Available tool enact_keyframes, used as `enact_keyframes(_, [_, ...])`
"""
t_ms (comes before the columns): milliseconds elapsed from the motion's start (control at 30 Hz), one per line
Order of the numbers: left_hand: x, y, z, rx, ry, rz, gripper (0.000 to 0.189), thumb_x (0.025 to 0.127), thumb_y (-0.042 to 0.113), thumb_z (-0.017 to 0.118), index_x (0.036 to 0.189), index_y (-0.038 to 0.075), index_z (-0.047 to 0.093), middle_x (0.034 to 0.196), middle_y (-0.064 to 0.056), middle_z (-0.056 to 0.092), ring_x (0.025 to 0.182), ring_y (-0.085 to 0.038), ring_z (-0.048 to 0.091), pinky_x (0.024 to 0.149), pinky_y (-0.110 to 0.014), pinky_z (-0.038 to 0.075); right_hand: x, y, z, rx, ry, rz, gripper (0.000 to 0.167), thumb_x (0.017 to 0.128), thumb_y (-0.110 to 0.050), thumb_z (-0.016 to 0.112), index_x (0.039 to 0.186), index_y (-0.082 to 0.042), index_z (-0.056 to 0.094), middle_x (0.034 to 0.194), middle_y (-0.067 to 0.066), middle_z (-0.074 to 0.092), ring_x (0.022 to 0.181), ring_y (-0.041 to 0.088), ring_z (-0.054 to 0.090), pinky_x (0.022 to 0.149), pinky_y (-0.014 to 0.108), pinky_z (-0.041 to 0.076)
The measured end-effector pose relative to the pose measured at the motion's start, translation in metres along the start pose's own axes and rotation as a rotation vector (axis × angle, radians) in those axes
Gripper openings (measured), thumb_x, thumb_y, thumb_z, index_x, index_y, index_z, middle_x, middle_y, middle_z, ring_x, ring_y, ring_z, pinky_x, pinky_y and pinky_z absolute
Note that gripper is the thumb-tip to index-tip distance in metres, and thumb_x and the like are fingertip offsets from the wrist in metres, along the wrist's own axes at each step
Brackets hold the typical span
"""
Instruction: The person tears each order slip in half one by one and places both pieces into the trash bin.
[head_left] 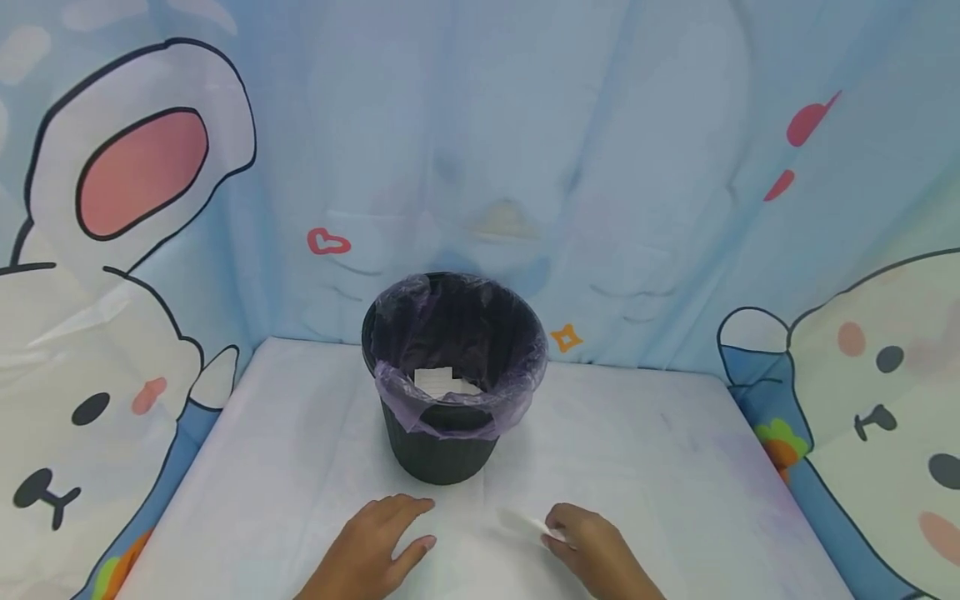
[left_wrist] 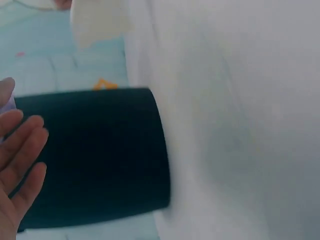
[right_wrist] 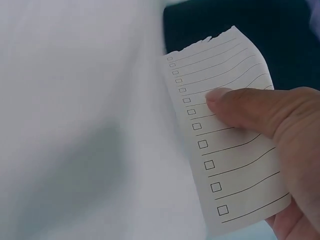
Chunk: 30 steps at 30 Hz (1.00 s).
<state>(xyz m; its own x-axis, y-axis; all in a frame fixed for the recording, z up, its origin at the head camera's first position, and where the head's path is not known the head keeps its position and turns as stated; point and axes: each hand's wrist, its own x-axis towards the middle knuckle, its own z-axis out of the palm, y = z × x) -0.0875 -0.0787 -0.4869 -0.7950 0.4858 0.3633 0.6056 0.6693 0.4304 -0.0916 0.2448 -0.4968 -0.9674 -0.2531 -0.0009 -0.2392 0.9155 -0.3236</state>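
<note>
A strip of checklist paper (right_wrist: 220,145), ruled with lines and small boxes and torn along its top edge, is pinched between thumb and fingers of my right hand (head_left: 592,550). From the head view the paper (head_left: 525,522) looks thin and blurred, almost edge-on. My left hand (head_left: 378,546) holds nothing; its fingers are relaxed, with thumb and fingers apart. Just beyond both hands stands a black trash bin (head_left: 442,458), upright and lined with a translucent purple bag (head_left: 510,408). White pieces of paper (head_left: 433,382) lie inside it, partly hidden by the front rim.
The bin rests on a white cloth-covered table (head_left: 637,467), near its back edge. Behind and at the sides hangs a light-blue curtain (head_left: 637,208) printed with cartoon rabbits.
</note>
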Motion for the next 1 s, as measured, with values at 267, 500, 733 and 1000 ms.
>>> enact_keyframes(267, [0.015, 0.017, 0.018, 0.02, -0.007, 0.217, 0.055, 0.094, 0.049, 0.067, 0.136, 0.015, 0.058, 0.134, 0.005, 0.061, 0.12, -0.013, 0.059, 0.097, -0.039, 0.052, -0.005, -0.04, -0.01, -0.002, 0.091, -0.301, 0.021, 0.08, -0.014, 0.084, 0.092, -0.015, 0.067, 0.085, -0.008, 0.069, 0.074, 0.001, 0.061, 0.067, 0.022, 0.057])
enact_keyframes(500, [0.02, 0.022, 0.029, 0.018, -0.062, 0.291, 0.036, 0.091, 0.045, 0.072, 0.114, 0.018, 0.067, 0.108, 0.012, 0.067, 0.102, -0.006, 0.061, 0.092, -0.032, 0.051, -0.005, -0.052, -0.008, 0.038, 0.072, -0.409, 0.018, 0.081, -0.014, 0.083, 0.092, -0.015, 0.069, 0.084, -0.011, 0.066, 0.072, -0.002, 0.055, 0.067, 0.018, 0.054])
enact_keyframes(733, [0.024, 0.027, 0.03, 0.004, -0.11, 0.273, 0.012, 0.088, 0.031, 0.076, 0.093, 0.021, 0.072, 0.084, 0.019, 0.067, 0.075, 0.007, 0.053, 0.078, -0.016, 0.046, -0.005, -0.053, -0.001, 0.095, 0.027, -0.458, 0.019, 0.081, -0.01, 0.083, 0.093, -0.015, 0.069, 0.087, -0.011, 0.067, 0.077, -0.003, 0.058, 0.071, 0.017, 0.054])
enact_keyframes(1000, [0.026, 0.03, 0.034, 0.109, -0.103, 0.3, 0.008, 0.08, 0.026, 0.082, 0.08, 0.023, 0.074, 0.069, 0.02, 0.063, 0.06, 0.01, 0.039, 0.064, -0.008, 0.033, -0.004, -0.054, 0.004, 0.082, 0.039, -0.477, 0.02, 0.082, -0.015, 0.083, 0.093, -0.016, 0.066, 0.086, -0.012, 0.066, 0.076, -0.004, 0.057, 0.068, 0.014, 0.052])
